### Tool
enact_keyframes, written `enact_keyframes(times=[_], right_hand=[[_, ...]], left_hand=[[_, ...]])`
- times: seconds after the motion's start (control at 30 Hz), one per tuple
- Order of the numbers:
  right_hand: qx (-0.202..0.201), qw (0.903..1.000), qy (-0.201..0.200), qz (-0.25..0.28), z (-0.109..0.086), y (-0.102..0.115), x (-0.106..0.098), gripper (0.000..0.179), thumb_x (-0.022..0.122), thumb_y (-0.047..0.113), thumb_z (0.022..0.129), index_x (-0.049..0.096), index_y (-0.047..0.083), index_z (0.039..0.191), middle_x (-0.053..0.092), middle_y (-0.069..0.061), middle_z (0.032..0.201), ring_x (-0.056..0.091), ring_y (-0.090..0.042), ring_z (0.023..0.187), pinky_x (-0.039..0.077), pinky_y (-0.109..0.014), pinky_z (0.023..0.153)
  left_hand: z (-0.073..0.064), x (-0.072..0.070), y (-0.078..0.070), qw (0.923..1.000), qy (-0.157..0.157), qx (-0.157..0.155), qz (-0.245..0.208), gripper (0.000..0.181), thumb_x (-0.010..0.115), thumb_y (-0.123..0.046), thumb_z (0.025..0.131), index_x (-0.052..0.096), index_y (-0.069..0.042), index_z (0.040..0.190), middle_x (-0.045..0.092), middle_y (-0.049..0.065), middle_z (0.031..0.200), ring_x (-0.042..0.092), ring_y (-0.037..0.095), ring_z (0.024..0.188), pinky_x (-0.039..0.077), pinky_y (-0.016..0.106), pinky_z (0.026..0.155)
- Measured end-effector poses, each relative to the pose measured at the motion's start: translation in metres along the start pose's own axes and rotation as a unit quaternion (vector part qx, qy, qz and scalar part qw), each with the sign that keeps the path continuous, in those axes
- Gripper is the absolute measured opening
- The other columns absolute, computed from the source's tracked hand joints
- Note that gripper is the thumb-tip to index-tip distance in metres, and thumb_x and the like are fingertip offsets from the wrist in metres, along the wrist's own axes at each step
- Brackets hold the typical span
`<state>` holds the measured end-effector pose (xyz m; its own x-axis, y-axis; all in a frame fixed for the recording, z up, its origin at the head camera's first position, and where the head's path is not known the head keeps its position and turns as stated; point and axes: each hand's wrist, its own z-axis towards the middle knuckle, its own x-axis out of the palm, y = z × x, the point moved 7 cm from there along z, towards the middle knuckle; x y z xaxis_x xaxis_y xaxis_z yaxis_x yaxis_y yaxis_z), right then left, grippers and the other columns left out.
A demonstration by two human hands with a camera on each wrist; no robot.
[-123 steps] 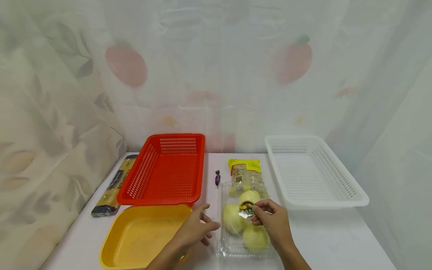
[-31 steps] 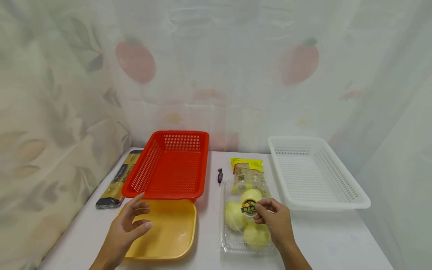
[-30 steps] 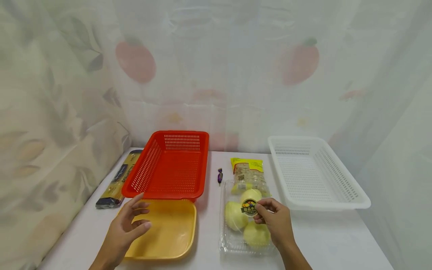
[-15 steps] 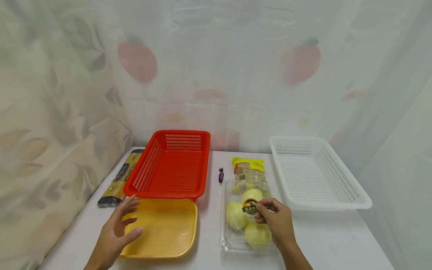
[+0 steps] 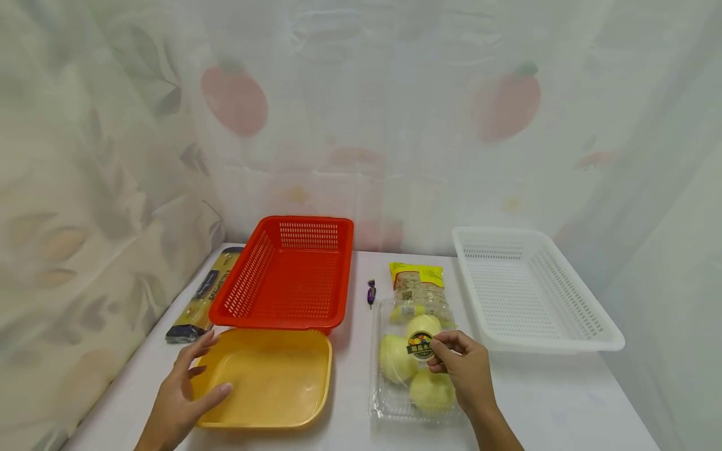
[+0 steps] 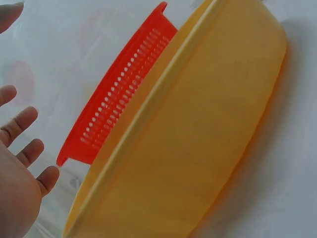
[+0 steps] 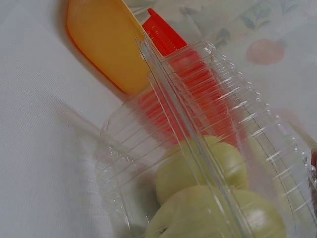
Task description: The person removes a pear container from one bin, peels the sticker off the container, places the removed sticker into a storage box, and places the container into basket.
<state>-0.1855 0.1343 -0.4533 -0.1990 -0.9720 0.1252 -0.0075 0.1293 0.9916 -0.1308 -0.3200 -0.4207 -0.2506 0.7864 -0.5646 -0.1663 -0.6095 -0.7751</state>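
Note:
My right hand (image 5: 464,369) pinches the edge of a round black-and-gold fruit label (image 5: 420,346) between thumb and fingers. The label overlaps the clear plastic clamshell box (image 5: 389,407) in the head view. Inside the box are pale green round fruits (image 7: 213,213); the box looks closed in the right wrist view. My left hand (image 5: 176,394) is at the left rim of a yellow basin (image 5: 265,388), thumb and fingers spread. In the left wrist view its fingers (image 6: 28,151) are apart from the basin's outer wall (image 6: 188,124).
A red basket (image 5: 304,282) stands behind the basin, its front edge close to the basin's rim. A spaghetti pack (image 5: 205,294) lies left of it. A purple-wrapped candy (image 5: 371,293) and a yellow-topped bag (image 5: 416,282) lie behind the box. At right stands a white basket (image 5: 524,294).
Since the oldest frame my left hand has crossed from the basin's right side to its left, and the basin sits squarer below the red basket. My right hand keeps its pinch on the label.

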Motion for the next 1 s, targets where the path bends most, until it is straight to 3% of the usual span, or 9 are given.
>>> enact_keyframes(times=[0.17,0.4,0.57,0.8,0.9,1.0], right_hand=[[0.000,1.0000,0.000,0.001,0.000,0.000,0.000,0.010,0.067,-0.006,0.086,0.063,-0.011,0.093,0.059,-0.023,0.084,0.064,-0.028,0.058,0.057,-0.037,0.056],[-0.005,1.0000,-0.004,0.007,0.000,0.000,0.000,0.011,0.070,-0.005,0.084,0.063,-0.009,0.092,0.060,-0.023,0.083,0.063,-0.027,0.057,0.057,-0.037,0.054],[-0.005,0.9999,-0.006,0.011,0.001,-0.001,-0.001,0.009,0.069,-0.006,0.084,0.063,-0.009,0.090,0.060,-0.023,0.083,0.063,-0.027,0.056,0.057,-0.038,0.054],[-0.003,1.0000,-0.005,0.004,0.000,0.000,-0.001,0.011,0.069,-0.005,0.085,0.063,-0.010,0.092,0.060,-0.022,0.083,0.063,-0.027,0.057,0.057,-0.037,0.055],[-0.004,1.0000,-0.006,0.002,0.000,0.000,0.000,0.011,0.069,-0.005,0.085,0.063,-0.010,0.093,0.060,-0.022,0.083,0.063,-0.027,0.057,0.057,-0.038,0.055],[-0.004,1.0000,-0.007,0.002,0.000,0.000,0.000,0.011,0.069,-0.005,0.085,0.063,-0.009,0.092,0.060,-0.022,0.083,0.063,-0.027,0.057,0.057,-0.038,0.054]], left_hand=[[-0.001,-0.004,0.011,0.9997,-0.013,-0.006,0.021,0.087,0.081,-0.015,0.078,0.034,-0.023,0.151,0.044,0.002,0.133,0.035,0.010,0.114,0.032,0.008,0.081],[-0.003,-0.004,0.022,0.9987,-0.004,-0.044,0.025,0.084,0.079,-0.021,0.082,0.032,-0.023,0.152,0.044,0.011,0.139,0.034,0.025,0.120,0.032,0.014,0.081],[-0.005,-0.006,0.025,0.9991,-0.020,-0.035,0.016,0.082,0.078,-0.020,0.082,0.034,-0.023,0.151,0.045,0.012,0.138,0.033,0.015,0.120,0.031,0.009,0.080],[-0.009,-0.011,0.031,0.9983,-0.032,-0.037,0.032,0.081,0.079,-0.023,0.082,0.034,-0.027,0.150,0.044,0.007,0.137,0.033,0.000,0.117,0.033,0.016,0.080],[-0.010,-0.011,0.035,0.9978,-0.031,-0.042,0.040,0.081,0.078,-0.024,0.083,0.034,-0.028,0.151,0.043,0.007,0.139,0.033,0.001,0.119,0.033,0.019,0.080],[-0.011,-0.011,0.039,0.9973,-0.024,-0.053,0.044,0.081,0.077,-0.026,0.083,0.033,-0.029,0.151,0.041,0.007,0.143,0.032,0.009,0.124,0.034,0.023,0.082]])
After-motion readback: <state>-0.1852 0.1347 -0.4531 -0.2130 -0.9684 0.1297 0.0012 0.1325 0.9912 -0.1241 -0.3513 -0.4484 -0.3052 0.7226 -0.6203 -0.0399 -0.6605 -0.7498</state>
